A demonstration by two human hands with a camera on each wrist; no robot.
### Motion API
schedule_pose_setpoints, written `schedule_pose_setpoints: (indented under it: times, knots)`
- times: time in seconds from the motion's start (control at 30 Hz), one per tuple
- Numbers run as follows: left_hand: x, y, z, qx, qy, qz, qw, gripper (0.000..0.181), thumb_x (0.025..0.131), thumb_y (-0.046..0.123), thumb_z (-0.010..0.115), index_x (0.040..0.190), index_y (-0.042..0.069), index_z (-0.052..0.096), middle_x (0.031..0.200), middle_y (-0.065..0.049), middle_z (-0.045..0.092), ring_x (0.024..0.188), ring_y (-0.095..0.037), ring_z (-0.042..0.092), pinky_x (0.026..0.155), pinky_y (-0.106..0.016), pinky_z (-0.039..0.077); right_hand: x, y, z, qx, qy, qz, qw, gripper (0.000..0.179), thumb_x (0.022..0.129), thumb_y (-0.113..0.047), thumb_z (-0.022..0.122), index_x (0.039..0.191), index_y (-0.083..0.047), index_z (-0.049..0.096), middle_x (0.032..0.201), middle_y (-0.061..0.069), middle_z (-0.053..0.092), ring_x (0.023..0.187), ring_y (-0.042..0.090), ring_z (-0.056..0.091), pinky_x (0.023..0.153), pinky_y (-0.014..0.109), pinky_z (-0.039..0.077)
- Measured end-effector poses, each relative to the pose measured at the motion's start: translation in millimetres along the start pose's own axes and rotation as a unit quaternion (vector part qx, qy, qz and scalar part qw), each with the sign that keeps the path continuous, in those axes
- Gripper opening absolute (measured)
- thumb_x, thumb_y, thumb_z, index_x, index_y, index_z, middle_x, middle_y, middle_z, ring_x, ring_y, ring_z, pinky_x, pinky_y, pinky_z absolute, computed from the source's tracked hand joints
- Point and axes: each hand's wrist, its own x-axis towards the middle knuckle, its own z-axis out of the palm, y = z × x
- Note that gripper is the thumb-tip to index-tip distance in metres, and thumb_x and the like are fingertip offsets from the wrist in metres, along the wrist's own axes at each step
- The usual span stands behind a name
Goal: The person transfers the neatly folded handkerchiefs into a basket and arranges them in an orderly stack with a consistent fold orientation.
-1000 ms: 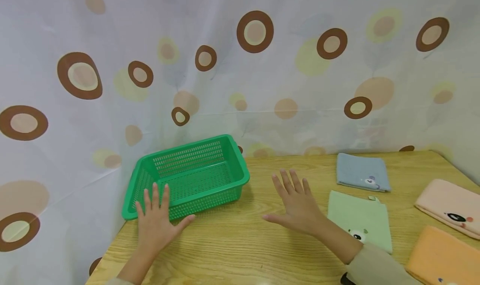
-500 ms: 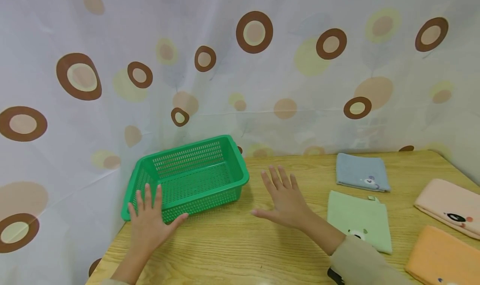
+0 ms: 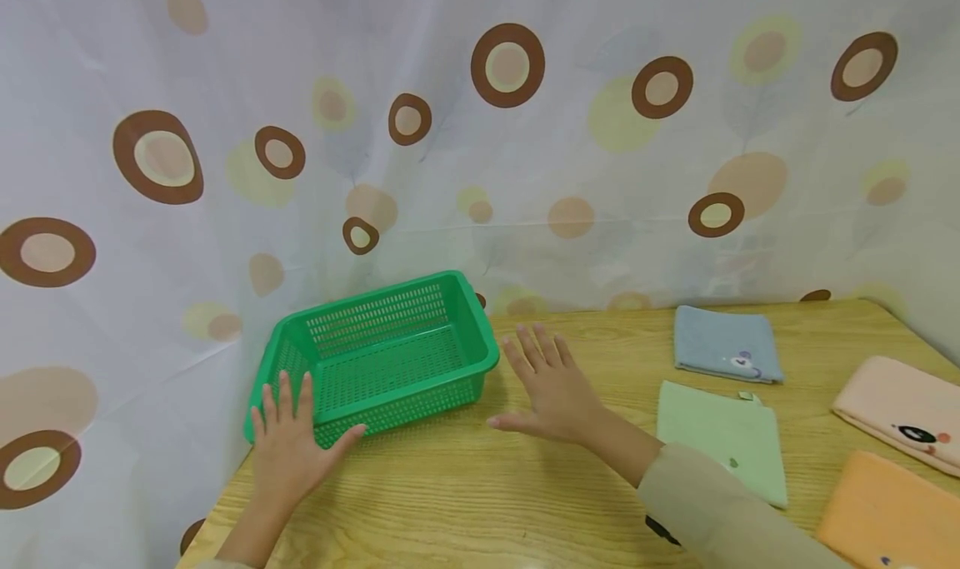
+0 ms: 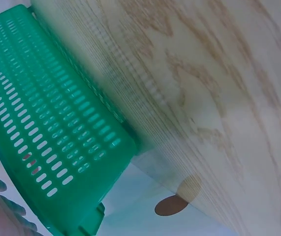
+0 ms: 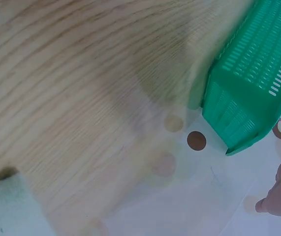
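Note:
A green plastic basket [image 3: 405,396] with slotted walls stands at the back left of the wooden table. My left hand [image 3: 288,456], fingers spread, overlaps its front left corner in the head view. Spread fingers also show on my right hand [image 3: 555,394], just right of the basket's front right corner. Neither hand holds anything. In the left wrist view the basket [image 4: 56,113] fills the left side, with part of the hand [image 4: 2,211] at the lower left. The right wrist view shows the basket [image 5: 248,88] at upper right and fingertips [image 5: 280,196] below it.
Folded cloths lie on the right of the table [image 3: 465,502]: a blue one [image 3: 720,340], a green one [image 3: 720,427] partly behind the right forearm, a pink one [image 3: 907,411] and an orange one [image 3: 892,511]. A patterned curtain [image 3: 450,169] hangs behind and at the left.
Both hands have moved left, the right one farther, toward the basket's right end. The right sleeve now covers more of the green cloth. Basket and cloths have stayed in place.

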Motion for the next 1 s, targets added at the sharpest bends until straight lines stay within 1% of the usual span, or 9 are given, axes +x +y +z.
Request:
schedule_pose_setpoints:
  times: [0.07,0.13,0.27,0.37,0.53,0.73,0.83,1.0]
  knots:
    - [0.5,-1.8,-0.2,-0.002,0.001,-0.001,1.0000,0.106,0.077,0.070,0.052,0.148,0.000,0.016,0.149,-0.034,0.010,0.134,-0.057,0.010,0.106,-0.070,0.012,3.0,-0.8,0.7,-0.001,0.003,-0.001,1.0000,0.103,0.077,-0.079,0.039,0.149,-0.007,0.019,0.155,0.019,0.012,0.143,0.038,0.005,0.114,0.059,0.014]
    - [1.1,-3.8,-0.3,-0.001,0.005,0.000,1.0000,0.106,0.077,0.071,0.051,0.147,0.000,0.016,0.149,-0.034,0.011,0.134,-0.057,0.011,0.106,-0.071,0.012,6.5,-2.1,1.3,-0.002,0.001,0.002,1.0000,0.105,0.077,-0.081,0.034,0.149,-0.008,0.016,0.156,0.018,0.009,0.144,0.037,0.003,0.115,0.057,0.013]
    - [2.2,-7.8,1.2,0.001,0.015,0.002,0.9999,0.105,0.077,0.070,0.051,0.146,-0.003,0.019,0.148,-0.035,0.013,0.133,-0.058,0.012,0.106,-0.070,0.014,14.1,-6.1,1.1,0.018,-0.005,0.009,0.9998,0.105,0.078,-0.079,0.037,0.149,-0.006,0.014,0.156,0.018,0.004,0.144,0.037,-0.002,0.116,0.055,0.010]
    - [2.6,-10.1,3.0,-0.005,0.016,0.001,0.9999,0.105,0.078,0.069,0.052,0.146,-0.004,0.020,0.148,-0.035,0.014,0.133,-0.058,0.012,0.106,-0.070,0.014,19.0,-9.2,0.2,0.026,-0.007,0.009,0.9996,0.105,0.079,-0.079,0.037,0.149,-0.005,0.013,0.155,0.020,0.004,0.144,0.037,-0.002,0.116,0.055,0.010]
    - [3.8,-12.6,5.2,-0.012,0.012,-0.001,0.9999,0.105,0.078,0.068,0.052,0.146,-0.005,0.019,0.148,-0.035,0.014,0.133,-0.057,0.012,0.105,-0.070,0.014,28.0,-12.0,-1.4,0.028,-0.009,0.011,0.9995,0.107,0.077,-0.083,0.024,0.149,-0.005,0.011,0.155,0.021,0.005,0.144,0.037,-0.002,0.116,0.055,0.010]
    - [6.7,-15.8,6.4,-0.014,0.004,-0.003,0.9999,0.104,0.080,0.068,0.050,0.146,-0.006,0.016,0.148,-0.036,0.013,0.134,-0.057,0.011,0.106,-0.069,0.013,38.2,-9.3,-1.9,0.041,-0.015,0.021,0.9988,0.108,0.077,-0.084,0.017,0.149,-0.004,0.010,0.155,0.021,0.008,0.144,0.037,-0.002,0.117,0.054,0.007]
    - [8.1,-17.1,6.7,-0.017,0.002,-0.003,0.9998,0.104,0.081,0.067,0.050,0.145,-0.007,0.016,0.148,-0.036,0.013,0.134,-0.057,0.011,0.106,-0.069,0.013,42.4,-6.6,-0.7,0.046,-0.020,0.028,0.9983,0.111,0.074,-0.086,0.010,0.149,-0.004,0.009,0.155,0.021,0.009,0.144,0.037,-0.002,0.118,0.052,0.006]
    - [9.9,-18.1,7.5,-0.020,0.000,-0.001,0.9998,0.103,0.082,0.065,0.051,0.144,-0.009,0.017,0.147,-0.037,0.014,0.134,-0.057,0.011,0.106,-0.069,0.013,48.5,-3.9,2.0,0.065,-0.029,0.042,0.9966,0.114,0.071,-0.088,0.006,0.149,-0.004,0.008,0.155,0.020,0.008,0.144,0.036,-0.001,0.118,0.051,0.005]
